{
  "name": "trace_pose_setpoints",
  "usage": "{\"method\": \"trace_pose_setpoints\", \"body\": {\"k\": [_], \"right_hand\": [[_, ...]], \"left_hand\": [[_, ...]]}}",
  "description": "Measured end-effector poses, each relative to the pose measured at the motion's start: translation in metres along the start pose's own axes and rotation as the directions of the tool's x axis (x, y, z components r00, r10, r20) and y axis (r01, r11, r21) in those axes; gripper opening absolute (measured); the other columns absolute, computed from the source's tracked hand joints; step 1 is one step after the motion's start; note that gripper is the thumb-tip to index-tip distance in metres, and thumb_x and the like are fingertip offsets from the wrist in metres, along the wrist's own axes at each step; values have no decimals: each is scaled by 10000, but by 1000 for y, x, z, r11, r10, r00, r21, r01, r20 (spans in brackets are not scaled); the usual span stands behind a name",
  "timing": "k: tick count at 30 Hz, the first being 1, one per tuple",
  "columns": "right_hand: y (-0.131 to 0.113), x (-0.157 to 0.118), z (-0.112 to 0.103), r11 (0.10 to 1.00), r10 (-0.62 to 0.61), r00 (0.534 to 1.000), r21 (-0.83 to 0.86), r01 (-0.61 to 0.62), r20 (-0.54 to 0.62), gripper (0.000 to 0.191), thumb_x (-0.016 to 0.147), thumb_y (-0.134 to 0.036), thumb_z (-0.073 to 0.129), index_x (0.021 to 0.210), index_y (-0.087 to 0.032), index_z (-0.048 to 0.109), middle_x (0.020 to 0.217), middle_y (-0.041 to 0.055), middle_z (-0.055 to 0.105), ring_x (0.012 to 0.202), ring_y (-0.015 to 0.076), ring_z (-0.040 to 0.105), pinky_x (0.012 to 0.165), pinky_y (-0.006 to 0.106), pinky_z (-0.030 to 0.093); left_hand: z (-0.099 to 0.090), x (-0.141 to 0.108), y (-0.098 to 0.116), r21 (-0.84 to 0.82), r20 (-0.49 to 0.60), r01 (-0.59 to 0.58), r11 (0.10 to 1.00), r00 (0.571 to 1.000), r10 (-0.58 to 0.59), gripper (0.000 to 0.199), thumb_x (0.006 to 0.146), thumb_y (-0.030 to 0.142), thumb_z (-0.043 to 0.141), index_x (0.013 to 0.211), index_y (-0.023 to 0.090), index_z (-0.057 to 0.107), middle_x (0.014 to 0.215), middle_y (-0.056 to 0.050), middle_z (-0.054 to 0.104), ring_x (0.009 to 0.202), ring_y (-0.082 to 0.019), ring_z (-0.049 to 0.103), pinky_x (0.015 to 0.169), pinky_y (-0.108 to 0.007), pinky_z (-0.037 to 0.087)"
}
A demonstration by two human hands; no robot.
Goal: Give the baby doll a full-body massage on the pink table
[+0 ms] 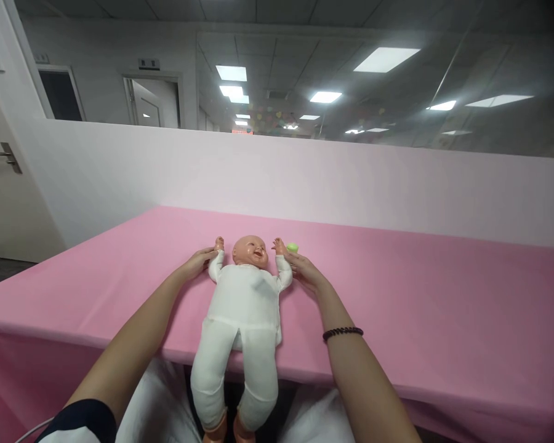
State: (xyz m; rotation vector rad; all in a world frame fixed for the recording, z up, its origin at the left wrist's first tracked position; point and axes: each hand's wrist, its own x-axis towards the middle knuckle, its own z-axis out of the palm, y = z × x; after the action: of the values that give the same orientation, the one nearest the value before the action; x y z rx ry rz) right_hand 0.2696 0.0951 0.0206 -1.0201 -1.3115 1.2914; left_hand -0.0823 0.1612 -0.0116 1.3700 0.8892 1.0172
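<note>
A baby doll (247, 295) with a cloth body in white lies on its back on the pink-covered table (420, 295), its legs hanging over the front edge. Both doll arms are raised beside its head. My left hand (198, 263) has its fingers pressed together at the doll's forearm, near its wrist, on the left. On the other side, my right hand (305, 271) holds the doll's other forearm, just below the small hand. Behind my right hand, a light green round object (292, 247) stands on the cloth, partly hidden.
A low white wall (305, 178) runs along the table's back edge, with glass above it. My knees are under the table's front edge. At the far left is a door with a handle (10, 157).
</note>
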Motion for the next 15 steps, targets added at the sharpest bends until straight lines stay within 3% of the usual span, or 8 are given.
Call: {"method": "trace_pose_setpoints", "body": {"k": [5, 10, 15], "right_hand": [[-5, -9, -15, 995, -12, 998, 99, 5, 69, 707, 734, -435, 811, 1376, -247, 584, 1322, 101, 638, 1004, 205, 655, 774, 279, 527], [-7, -15, -20, 983, -80, 991, 171, 60, 111, 687, 695, -392, 842, 1325, -281, 592, 1484, 74, 510, 1192, 222, 606, 959, 353, 504], [-6, -17, -25, 980, -54, 970, 197, 7, 235, 931, 525, -271, 898, 1381, -269, 530, 1256, 94, 667, 1151, 256, 635, 985, 444, 480]], "left_hand": [[-21, -8, 9, -95, 87, 31, 995, 996, -23, 713, 759, 355, 784, 1406, 264, 499, 1173, -81, 685, 1041, -223, 657, 916, -360, 495], [-32, -12, 11, -79, 190, -35, 996, 981, 49, 555, 708, 331, 821, 1216, 188, 650, 1256, -142, 657, 1117, -288, 637, 979, -421, 484], [-36, -21, 14, 69, 255, -89, 994, 965, 68, 597, 640, 335, 837, 1203, 228, 667, 1377, -138, 606, 1252, -348, 577, 1011, -482, 487]]}}
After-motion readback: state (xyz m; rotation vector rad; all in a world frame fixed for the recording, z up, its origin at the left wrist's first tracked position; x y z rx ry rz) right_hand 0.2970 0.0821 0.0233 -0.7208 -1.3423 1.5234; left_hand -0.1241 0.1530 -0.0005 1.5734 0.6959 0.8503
